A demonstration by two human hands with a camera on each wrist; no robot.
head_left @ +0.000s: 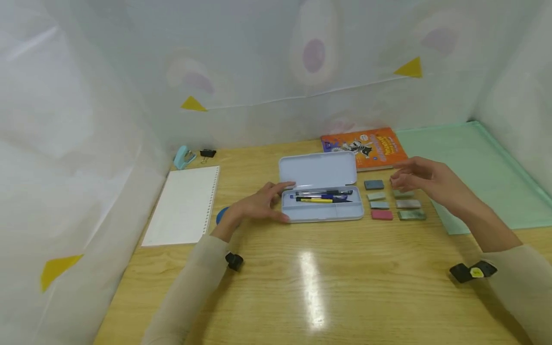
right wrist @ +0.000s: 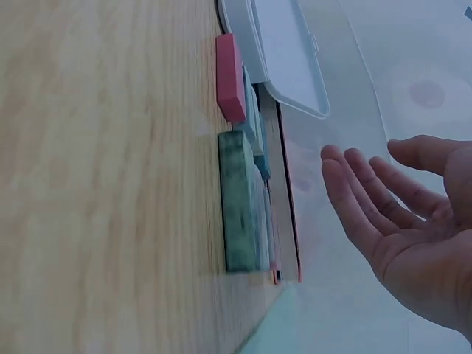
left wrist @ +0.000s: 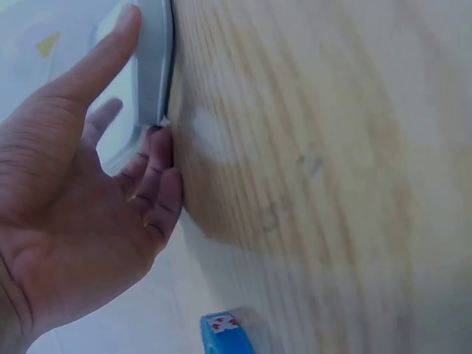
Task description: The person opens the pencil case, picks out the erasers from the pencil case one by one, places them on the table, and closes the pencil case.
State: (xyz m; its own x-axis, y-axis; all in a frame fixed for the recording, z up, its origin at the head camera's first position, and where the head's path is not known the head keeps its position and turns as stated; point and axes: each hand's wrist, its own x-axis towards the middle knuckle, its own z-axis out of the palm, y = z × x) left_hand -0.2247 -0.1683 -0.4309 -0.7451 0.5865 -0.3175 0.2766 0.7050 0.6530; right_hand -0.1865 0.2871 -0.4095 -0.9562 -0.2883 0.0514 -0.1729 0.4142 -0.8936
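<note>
A pale blue pencil case lies with its lid raised; several pens rest in its back compartment. My left hand grips the case's left end, thumb at the front corner and index finger by the hinge. In the left wrist view the thumb lies along the case wall and the other fingers bend near its corner. To the right, my right hand hovers above two columns of small eraser-like blocks, among them a pink block and a marbled green block. Its fingers are loosely bent, holding nothing.
An orange book lies behind the case, next to a pale green mat. On the left are a spiral notepad, a light blue stapler and a black binder clip. A blue object sits beside my left wrist.
</note>
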